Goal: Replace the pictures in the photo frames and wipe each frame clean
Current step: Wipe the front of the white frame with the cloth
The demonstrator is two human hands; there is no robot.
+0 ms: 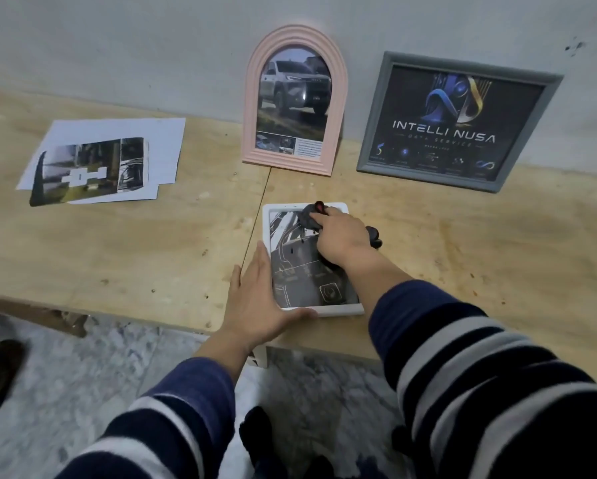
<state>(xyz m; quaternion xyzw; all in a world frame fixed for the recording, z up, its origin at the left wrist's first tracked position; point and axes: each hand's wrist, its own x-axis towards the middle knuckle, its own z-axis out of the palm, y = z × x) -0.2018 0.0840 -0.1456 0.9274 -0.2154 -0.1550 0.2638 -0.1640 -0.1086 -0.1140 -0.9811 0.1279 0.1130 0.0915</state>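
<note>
On the wooden table [152,250] the white frame [324,310] lies flat near its front edge, the left hand [255,299] spread open against its side. The right hand [338,238] grips a dark cloth [309,217] at the glass's far end. Wiping well likely means steady bracing and overlapping strokes reaching the corners.

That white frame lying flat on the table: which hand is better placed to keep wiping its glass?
The right hand. It already grips the dark cloth on the far end of the white frame. The left hand lies flat against the frame's left edge and near corner, probably steadying it.
</note>
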